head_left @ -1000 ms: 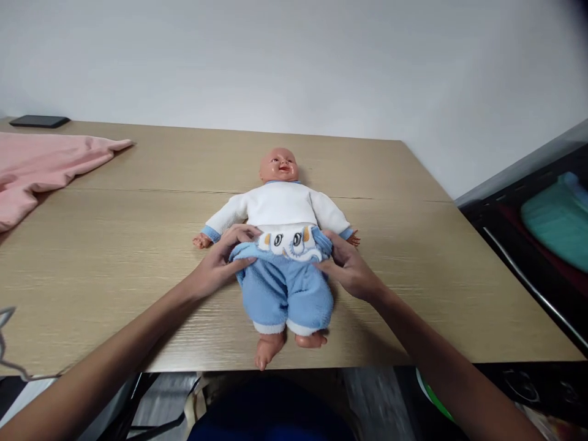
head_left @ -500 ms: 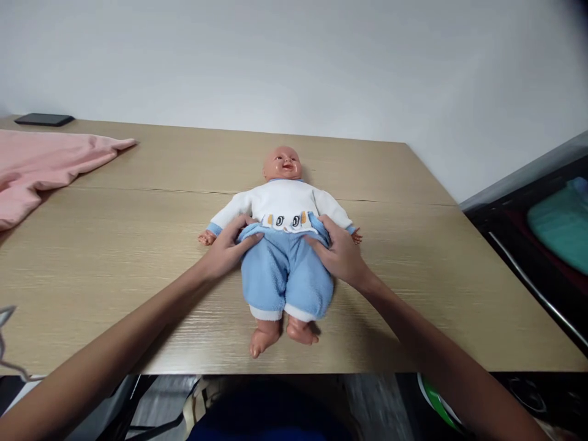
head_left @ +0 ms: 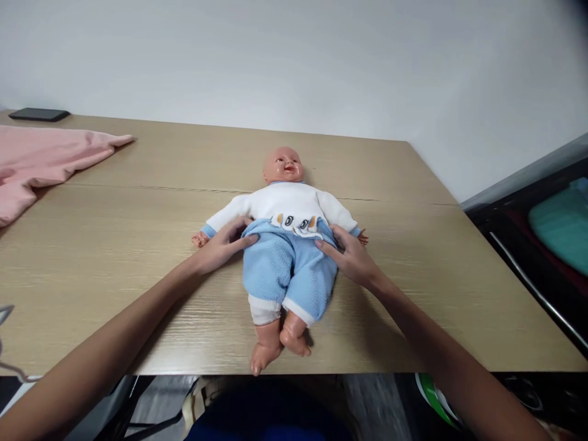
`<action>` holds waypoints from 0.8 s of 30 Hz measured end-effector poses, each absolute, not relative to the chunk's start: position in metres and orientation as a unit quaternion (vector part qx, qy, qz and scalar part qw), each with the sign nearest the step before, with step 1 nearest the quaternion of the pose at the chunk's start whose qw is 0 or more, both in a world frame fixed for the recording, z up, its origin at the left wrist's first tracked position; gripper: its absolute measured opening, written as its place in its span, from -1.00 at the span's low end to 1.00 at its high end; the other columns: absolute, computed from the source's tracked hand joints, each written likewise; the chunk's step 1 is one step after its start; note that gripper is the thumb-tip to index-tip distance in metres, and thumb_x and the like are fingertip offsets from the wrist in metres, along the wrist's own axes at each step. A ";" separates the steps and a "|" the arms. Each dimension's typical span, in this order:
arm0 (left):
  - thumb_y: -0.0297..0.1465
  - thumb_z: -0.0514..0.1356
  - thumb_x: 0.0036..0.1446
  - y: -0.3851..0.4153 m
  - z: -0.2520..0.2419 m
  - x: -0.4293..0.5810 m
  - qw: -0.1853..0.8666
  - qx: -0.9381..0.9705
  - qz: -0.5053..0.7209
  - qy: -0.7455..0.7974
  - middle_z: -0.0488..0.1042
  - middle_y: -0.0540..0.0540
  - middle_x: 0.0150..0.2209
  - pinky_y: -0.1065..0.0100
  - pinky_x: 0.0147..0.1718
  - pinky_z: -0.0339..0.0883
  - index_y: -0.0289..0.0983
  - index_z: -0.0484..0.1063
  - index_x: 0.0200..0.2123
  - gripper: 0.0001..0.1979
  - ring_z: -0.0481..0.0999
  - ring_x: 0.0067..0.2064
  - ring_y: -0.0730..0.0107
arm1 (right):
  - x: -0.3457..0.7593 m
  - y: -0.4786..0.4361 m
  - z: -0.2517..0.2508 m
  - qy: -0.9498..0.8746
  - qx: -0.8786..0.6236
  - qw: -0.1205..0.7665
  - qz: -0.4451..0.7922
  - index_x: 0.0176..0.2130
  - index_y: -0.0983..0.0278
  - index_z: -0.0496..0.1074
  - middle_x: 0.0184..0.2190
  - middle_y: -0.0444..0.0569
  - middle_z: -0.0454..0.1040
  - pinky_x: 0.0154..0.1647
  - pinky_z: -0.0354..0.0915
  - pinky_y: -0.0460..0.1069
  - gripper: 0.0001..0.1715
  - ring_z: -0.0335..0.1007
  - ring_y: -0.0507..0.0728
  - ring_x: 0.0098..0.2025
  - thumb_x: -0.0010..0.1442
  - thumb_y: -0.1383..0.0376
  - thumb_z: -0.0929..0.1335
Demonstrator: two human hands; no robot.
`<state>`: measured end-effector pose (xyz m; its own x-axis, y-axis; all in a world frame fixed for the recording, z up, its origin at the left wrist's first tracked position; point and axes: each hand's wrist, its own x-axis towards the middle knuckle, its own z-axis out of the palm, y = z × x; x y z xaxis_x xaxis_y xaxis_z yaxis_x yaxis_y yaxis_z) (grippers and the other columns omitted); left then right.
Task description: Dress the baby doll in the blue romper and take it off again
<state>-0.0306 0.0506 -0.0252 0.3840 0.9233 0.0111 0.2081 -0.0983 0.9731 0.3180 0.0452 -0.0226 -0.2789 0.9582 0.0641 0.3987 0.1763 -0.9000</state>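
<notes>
A baby doll (head_left: 283, 164) lies on its back on the wooden table, feet toward me near the front edge. It wears a white shirt (head_left: 285, 199) with blue cuffs and fluffy light blue pants (head_left: 265, 263) with white hems. Two embroidered eyes show on the bunched white cloth at the waist. My left hand (head_left: 225, 244) pinches the waistband at the doll's hip on the left side. On the opposite hip, my right hand (head_left: 351, 254) grips the waistband between thumb and fingers. Some fingertips are hidden behind the cloth.
Pink cloth (head_left: 55, 159) is spread at the table's left, with a dark phone (head_left: 39, 114) behind it. A white wall (head_left: 275, 67) borders the table (head_left: 160, 159) at the back. At the right stands a black case-like object (head_left: 514, 226) with teal cloth (head_left: 560, 220) in it.
Both hands and the waistband have shifted slightly right. The doll's legs have turned and slid a little toward the front edge, and more of the left-side ankle shows below the hem.
</notes>
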 end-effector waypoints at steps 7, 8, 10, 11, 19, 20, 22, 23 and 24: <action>-0.16 0.47 0.25 0.016 -0.028 -0.038 0.595 0.595 0.349 0.412 0.58 -0.10 -0.05 0.15 0.11 0.43 -0.18 0.55 -0.06 -0.68 0.55 0.06 0.03 | 0.338 0.012 -0.042 -0.619 -0.456 0.382 0.513 0.03 0.12 0.55 -0.11 -0.05 0.52 0.01 0.44 0.08 -0.59 0.48 0.23 -0.06 0.33 -0.03 0.53; -0.16 0.47 0.24 0.012 -0.031 -0.032 0.616 0.546 0.382 0.419 0.59 -0.09 -0.09 0.16 0.09 0.45 -0.18 0.56 -0.08 -0.69 0.56 0.04 0.04 | 0.332 0.009 -0.046 -0.572 -0.464 0.412 0.536 0.01 0.10 0.54 -0.14 -0.06 0.54 0.03 0.46 0.09 -0.61 0.49 0.22 -0.08 0.33 -0.03 0.54; -0.20 0.46 0.22 0.008 -0.035 -0.016 0.650 0.424 0.457 0.434 0.61 -0.07 -0.14 0.18 0.06 0.48 -0.18 0.56 -0.12 -0.74 0.59 0.00 0.08 | 0.317 0.005 -0.052 -0.471 -0.477 0.476 0.569 -0.05 0.07 0.54 -0.15 -0.08 0.59 0.15 0.47 0.13 -0.64 0.53 0.24 -0.03 0.28 -0.02 0.56; -0.23 0.45 0.19 0.007 -0.036 -0.009 0.660 0.363 0.487 0.441 0.62 -0.06 -0.16 0.20 0.02 0.49 -0.18 0.57 -0.15 -0.76 0.60 -0.03 0.10 | 0.310 0.004 -0.055 -0.428 -0.475 0.505 0.580 -0.07 0.06 0.54 -0.11 -0.08 0.63 0.25 0.45 0.16 -0.65 0.55 0.26 0.05 0.26 -0.01 0.57; -0.22 0.47 0.08 0.011 -0.035 0.007 0.598 0.337 0.523 0.505 0.65 -0.03 -0.31 0.20 -0.08 0.50 -0.21 0.61 -0.26 -0.76 0.61 -0.14 0.09 | 0.283 0.019 -0.062 -0.342 -0.450 0.540 0.624 -0.02 0.05 0.60 0.11 -0.08 0.72 0.51 0.30 0.26 -0.54 0.50 0.34 0.36 0.16 -0.04 0.60; -0.22 0.46 0.08 0.013 -0.037 0.004 0.591 0.358 0.525 0.497 0.67 -0.04 -0.25 0.17 -0.02 0.50 -0.21 0.62 -0.24 -0.76 0.62 -0.07 0.04 | 0.285 0.024 -0.063 -0.352 -0.454 0.532 0.622 -0.01 0.05 0.61 0.11 -0.09 0.72 0.50 0.30 0.26 -0.50 0.50 0.34 0.36 0.14 -0.07 0.60; -0.20 0.44 0.09 0.018 -0.041 -0.003 0.578 0.403 0.524 0.478 0.70 -0.08 -0.16 0.13 0.09 0.46 -0.22 0.63 -0.20 -0.74 0.61 0.03 -0.02 | 0.291 0.034 -0.066 -0.410 -0.457 0.503 0.609 0.00 0.07 0.63 0.11 -0.09 0.72 0.51 0.28 0.23 -0.47 0.50 0.34 0.35 0.14 -0.12 0.58; -0.19 0.43 0.11 0.022 -0.044 -0.007 0.569 0.430 0.521 0.469 0.70 -0.09 -0.13 0.12 0.12 0.44 -0.23 0.64 -0.19 -0.73 0.60 0.05 -0.04 | 0.295 0.039 -0.066 -0.446 -0.454 0.484 0.601 -0.01 0.09 0.65 0.10 -0.08 0.72 0.51 0.27 0.22 -0.47 0.50 0.34 0.34 0.15 -0.14 0.57; -0.17 0.42 0.13 0.025 -0.046 -0.012 0.559 0.458 0.516 0.460 0.69 -0.10 -0.12 0.12 0.13 0.41 -0.23 0.64 -0.19 -0.72 0.58 0.05 -0.03 | 0.299 0.044 -0.066 -0.480 -0.448 0.466 0.593 -0.04 0.10 0.66 0.08 -0.07 0.72 0.52 0.25 0.22 -0.48 0.50 0.34 0.32 0.16 -0.14 0.56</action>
